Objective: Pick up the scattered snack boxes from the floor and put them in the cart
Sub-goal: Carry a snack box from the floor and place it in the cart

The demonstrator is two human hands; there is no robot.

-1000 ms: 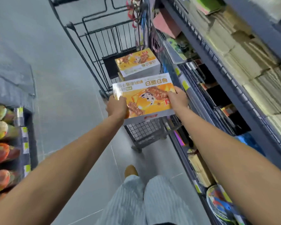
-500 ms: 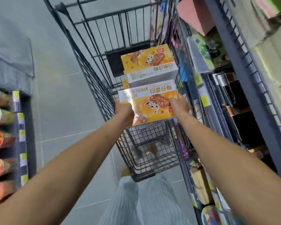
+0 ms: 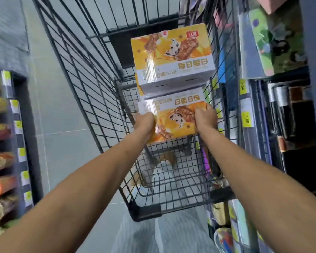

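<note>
Nearest the camera: striped trousers point(image 3: 140, 238), blurred, below both forearms. The near corner of the cart point(image 3: 146, 213) sits just ahead of them, under and between the arms. A shoe point(image 3: 169, 157) shows through the mesh bottom, below the hands.

Both arms are stretched forward into the basket. Left hand point(image 3: 144, 123) grips the left edge of the held box point(image 3: 173, 123), fingers curled round it. Right hand point(image 3: 206, 118) grips the right edge with the same wrap. Hands are well apart with the box between them. Box is face up: orange print, spotted cartoon animal, text upside down to the camera. It's inside the cart walls, above the mesh bottom; can't tell if it rests on anything.

Just beyond the fingertips: top box point(image 3: 173, 57), same print, sitting higher. Its near lower edge overlaps the far edge of the held box in view; can't tell if they touch. An orange sliver under it on the left looks like another box, mostly hidden.

Past that: black panel point(image 3: 120, 50) at the cart's far end.

Left of the left hand: cart side wire, then grey tiled floor point(image 3: 62, 125), then left shelf point(image 3: 32, 136) with blurred orange packs point(image 3: 0, 161). Right of the right hand: right shelf point(image 3: 314, 52) just beside the cart, yellow price tags point(image 3: 246, 119) on its rails, goods blurred.
</note>
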